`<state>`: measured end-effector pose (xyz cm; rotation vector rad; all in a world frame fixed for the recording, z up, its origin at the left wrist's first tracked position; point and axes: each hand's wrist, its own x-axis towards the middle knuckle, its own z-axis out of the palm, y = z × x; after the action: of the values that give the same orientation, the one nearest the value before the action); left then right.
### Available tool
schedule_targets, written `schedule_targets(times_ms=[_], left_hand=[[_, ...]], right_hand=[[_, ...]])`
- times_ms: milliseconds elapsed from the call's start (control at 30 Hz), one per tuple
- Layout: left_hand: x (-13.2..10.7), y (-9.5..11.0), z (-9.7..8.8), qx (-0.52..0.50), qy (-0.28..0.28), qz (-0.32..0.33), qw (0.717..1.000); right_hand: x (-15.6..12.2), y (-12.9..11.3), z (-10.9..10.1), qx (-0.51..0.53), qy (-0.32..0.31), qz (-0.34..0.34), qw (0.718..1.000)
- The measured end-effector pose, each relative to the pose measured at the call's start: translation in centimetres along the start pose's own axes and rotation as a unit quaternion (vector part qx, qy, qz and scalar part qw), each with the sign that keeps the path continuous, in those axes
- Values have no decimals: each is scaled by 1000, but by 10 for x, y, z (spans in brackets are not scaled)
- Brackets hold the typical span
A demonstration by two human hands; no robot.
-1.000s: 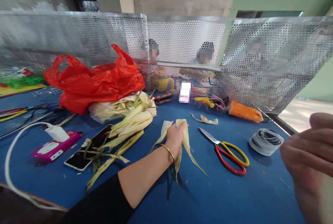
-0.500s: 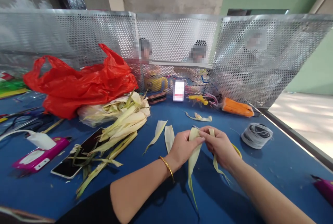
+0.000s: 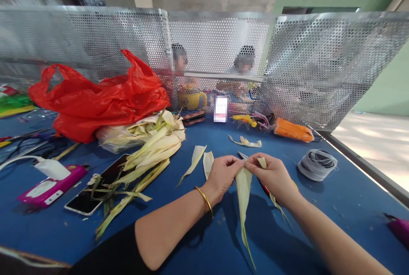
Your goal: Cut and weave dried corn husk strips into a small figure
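1. Left hand (image 3: 222,178): pinching husk strip (image 3: 244,189) top; strip hangs over blue table (image 3: 196,247).
2. Right hand (image 3: 273,176): well apart 1 s ago, now pinching same edge, partly hiding scissors (image 3: 242,155).

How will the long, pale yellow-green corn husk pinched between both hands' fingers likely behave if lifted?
The husk is probably very light, being thin and leaf-like. Its narrow green tail will likely swing, since it dangles below the fingers.

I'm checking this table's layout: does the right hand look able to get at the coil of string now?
Probably yes: the coil of string lies beside the right hand, nothing visible blocking it, though that hand holds a husk strip.
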<state>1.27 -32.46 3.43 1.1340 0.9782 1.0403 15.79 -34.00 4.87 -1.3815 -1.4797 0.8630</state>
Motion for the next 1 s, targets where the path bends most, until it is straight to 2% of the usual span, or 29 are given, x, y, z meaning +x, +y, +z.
schedule_targets(times_ms=[167,300,367,433,500,567,667,733,800,900,1000], left_hand=[[1,0,1,-3,7,16,1000],[0,1,2,-27,7,-10,1000],[-1,2,2,-41,8,-16,999],[-1,2,2,-47,12,-3,999],[0,1,1,-41,16,13,999],[0,0,1,-30,13,16,999],[-1,-3,2,-29,-7,4,1000],[-1,-4,3,-40,-16,-3,999],[0,-5,3,-61,-7,-15,998],[3,-5,1,-101,27,-49,993],[9,-6,-4,-124,72,-67,987]], right_hand=[[-2,-4,-1,-49,17,-19,998],[-6,-8,-1,-137,28,-120,983],[-7,-9,0,-145,38,-149,977],[-7,-8,3,-99,46,-107,988],[-5,-5,5,-22,34,-21,999],[-3,-2,6,45,16,50,998],[-1,3,7,89,38,77,992],[-2,3,5,87,62,49,993],[-6,-1,3,53,79,-8,995],[-16,-14,-3,-20,101,-138,985],[-25,-33,-16,15,97,-257,962]])
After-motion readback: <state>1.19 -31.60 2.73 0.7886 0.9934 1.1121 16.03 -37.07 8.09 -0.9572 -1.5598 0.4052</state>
